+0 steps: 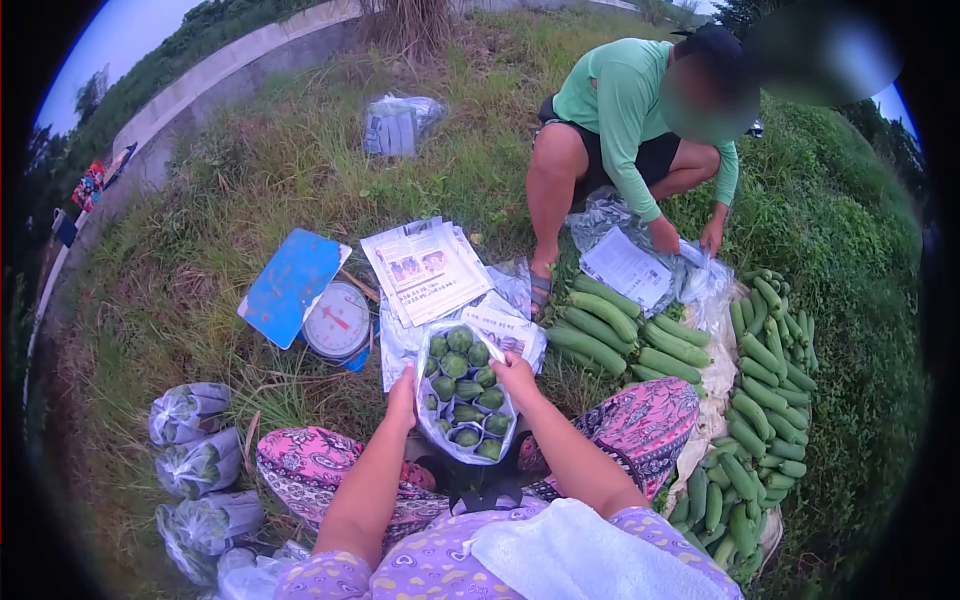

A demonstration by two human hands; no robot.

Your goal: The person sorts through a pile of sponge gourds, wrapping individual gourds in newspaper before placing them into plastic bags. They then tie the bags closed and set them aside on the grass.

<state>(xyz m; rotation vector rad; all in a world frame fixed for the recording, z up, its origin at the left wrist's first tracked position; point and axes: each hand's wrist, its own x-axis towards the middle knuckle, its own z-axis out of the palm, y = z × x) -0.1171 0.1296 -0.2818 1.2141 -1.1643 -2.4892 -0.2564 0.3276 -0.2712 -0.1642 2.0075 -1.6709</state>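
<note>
A clear plastic bag point(430, 432) of upright green gourds point(462, 388) stands between my knees, its mouth facing up. Pale wrapping shows between the gourds, and only their ends are visible. My left hand point(402, 398) grips the bag's left edge, and my right hand point(515, 377) is closed on its upper right edge. Just beyond the bag lie printed newspaper sheets point(425, 270) on plastic.
A dial scale point(338, 320) with a blue pan point(293, 287) stands left of the newspapers. Filled bags point(200, 462) line the left side. Long gourds point(750, 430) are piled at right, more point(600, 325) ahead. A co-worker in a green shirt point(620, 110) squats beyond, handling plastic and paper.
</note>
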